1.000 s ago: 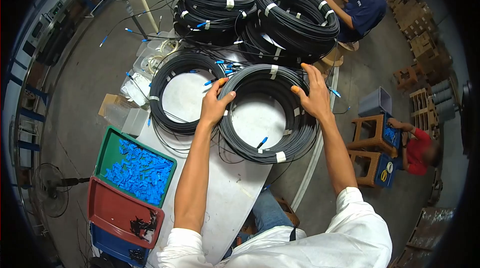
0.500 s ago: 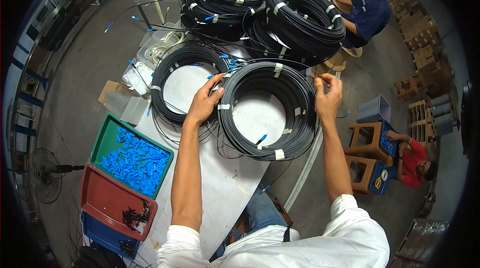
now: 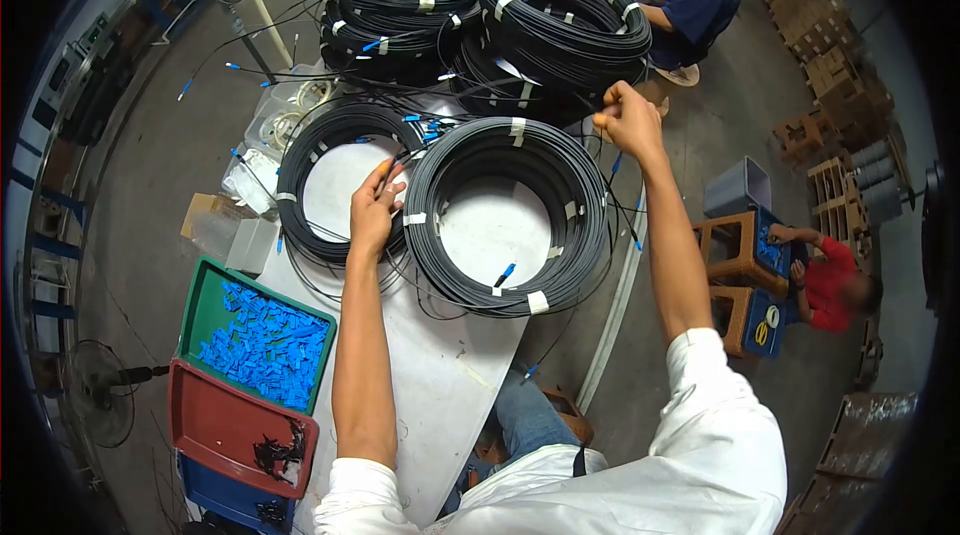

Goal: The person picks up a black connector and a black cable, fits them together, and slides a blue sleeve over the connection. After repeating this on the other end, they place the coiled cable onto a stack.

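A thick coil of black cable (image 3: pixel 425 185), bound with white tape, sits at the front of the table. At its upper left, my left hand (image 3: pixel 370 215) is closed on a black cable end; an orange cover shows on a fingertip. Beyond the coil's upper right, my right hand (image 3: pixel 635 125) pinches a thin black cable, with orange covers on finger and thumb. Blue-tipped cable ends (image 3: pixel 430 125) lie between the coils. One blue connector (image 3: pixel 506 274) rests inside the front coil. A second black coil (image 3: pixel 293 175) lies flat to the left.
Tall stacks of black coils (image 3: pixel 400 0) stand at the back. On the left are a green tray (image 3: pixel 328 360) of blue connectors, a red tray (image 3: pixel 215 425) and a blue tray (image 3: pixel 215 485). Two co-workers, in navy (image 3: pixel 705 0) and red (image 3: pixel 832 285), sit to the right.
My right hand has moved up, away from the front coil's right rim. My left hand has shifted slightly down and left, off the coil's edge. The view has shifted slightly.
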Demonstrator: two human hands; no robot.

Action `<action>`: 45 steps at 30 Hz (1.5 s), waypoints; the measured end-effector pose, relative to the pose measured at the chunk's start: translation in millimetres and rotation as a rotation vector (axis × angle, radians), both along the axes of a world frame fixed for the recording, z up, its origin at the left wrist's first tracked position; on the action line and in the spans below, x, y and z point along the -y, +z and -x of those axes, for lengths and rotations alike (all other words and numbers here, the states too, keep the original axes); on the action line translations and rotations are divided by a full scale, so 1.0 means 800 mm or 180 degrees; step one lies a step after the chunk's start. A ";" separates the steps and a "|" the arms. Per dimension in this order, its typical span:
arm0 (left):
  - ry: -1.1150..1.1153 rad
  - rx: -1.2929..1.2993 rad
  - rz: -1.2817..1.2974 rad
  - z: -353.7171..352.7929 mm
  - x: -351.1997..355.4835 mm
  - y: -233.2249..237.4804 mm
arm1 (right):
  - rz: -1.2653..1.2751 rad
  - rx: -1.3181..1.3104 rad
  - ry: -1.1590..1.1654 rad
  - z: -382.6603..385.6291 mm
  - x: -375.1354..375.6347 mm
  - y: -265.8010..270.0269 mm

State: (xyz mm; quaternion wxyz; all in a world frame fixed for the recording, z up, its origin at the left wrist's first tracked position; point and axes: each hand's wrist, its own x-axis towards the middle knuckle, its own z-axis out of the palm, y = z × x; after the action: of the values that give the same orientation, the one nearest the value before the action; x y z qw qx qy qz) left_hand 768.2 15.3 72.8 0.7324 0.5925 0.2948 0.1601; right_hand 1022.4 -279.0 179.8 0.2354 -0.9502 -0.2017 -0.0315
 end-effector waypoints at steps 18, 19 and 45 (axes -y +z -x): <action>-0.0333 0.0599 -0.0770 -0.012 -0.009 0.005 | -0.1000 0.1144 0.0404 0.022 0.026 0.009; -0.0539 0.0626 -0.0828 -0.009 -0.013 0.001 | -0.1488 0.1140 0.0440 0.029 0.023 0.015; 0.1353 0.0255 -0.1418 0.161 -0.011 -0.008 | -0.2018 -0.1329 0.1830 0.286 -0.018 0.051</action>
State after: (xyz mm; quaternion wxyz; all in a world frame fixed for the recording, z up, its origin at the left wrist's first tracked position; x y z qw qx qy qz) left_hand 639.7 23.9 66.2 0.5457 0.6568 0.3407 0.3935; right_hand 793.5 -264.3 220.5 0.5485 -0.7232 -0.3853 0.1665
